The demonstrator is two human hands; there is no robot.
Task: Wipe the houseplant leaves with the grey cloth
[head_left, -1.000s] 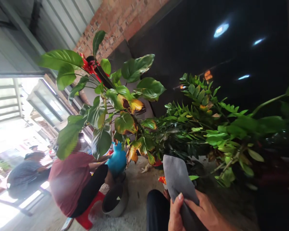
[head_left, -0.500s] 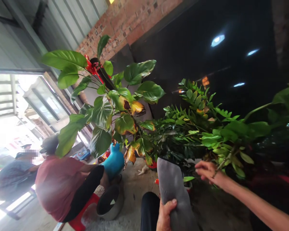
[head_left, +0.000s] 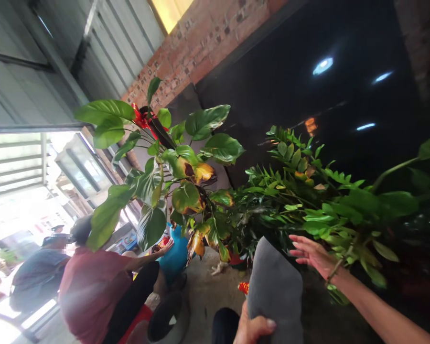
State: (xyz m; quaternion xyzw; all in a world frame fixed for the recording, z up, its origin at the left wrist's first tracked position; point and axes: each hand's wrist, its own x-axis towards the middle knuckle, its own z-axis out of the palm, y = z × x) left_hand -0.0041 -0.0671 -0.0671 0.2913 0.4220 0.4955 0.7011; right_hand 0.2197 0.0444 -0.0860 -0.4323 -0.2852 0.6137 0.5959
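Observation:
My left hand (head_left: pixel 252 325), low in the middle, grips the bottom of a flat grey piece (head_left: pixel 276 286). The piece has a smooth face and a rounded, pointed top; I cannot tell its material. To the right of it, my right hand (head_left: pixel 311 255) is held in the air with fingers spread and nothing in them. A bracelet circles that wrist. Behind my right hand rise the leafy green plants (head_left: pixel 329 210).
A tall potted plant (head_left: pixel 189 196) with partly browned leaves leans at centre. On the left a person in a pink shirt (head_left: pixel 93 282) sits by a blue rounded object (head_left: pixel 174 255) and a dark bucket (head_left: pixel 168 317). Another person (head_left: pixel 39 272) sits farther off. A dark glossy panel (head_left: pixel 272 91) stands behind.
The grey piece has turned and shifted slightly right with my left hand. My right hand's fingers have spread. The seated person's hand has reached onto the blue object. The whole view has tilted upward.

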